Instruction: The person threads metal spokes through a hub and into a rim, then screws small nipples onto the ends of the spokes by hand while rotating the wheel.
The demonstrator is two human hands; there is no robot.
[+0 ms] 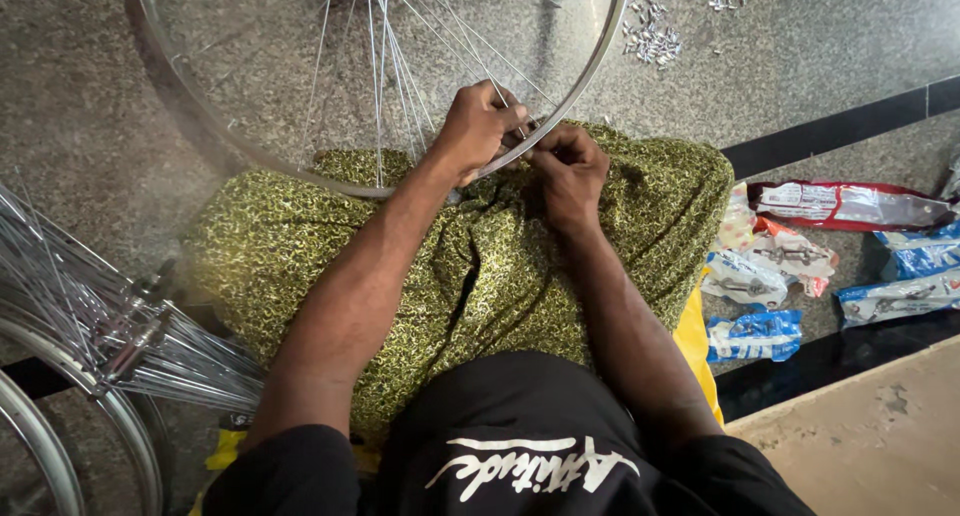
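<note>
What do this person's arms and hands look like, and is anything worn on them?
Both arms are bare from just above the elbow down. The left hand and right hand wear no gloves; no rings, watch or bracelet show. Short black sleeves of a black T-shirt with white lettering on the chest cover the upper arms.

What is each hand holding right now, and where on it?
The left hand grips the wheel rim at its near edge, over the lap. The right hand pinches something small against the rim beside it, hidden by the fingers.

Both bare forearms reach forward and converge, left hand (478,126) and right hand (568,168) curled closed, nearly touching.
</note>
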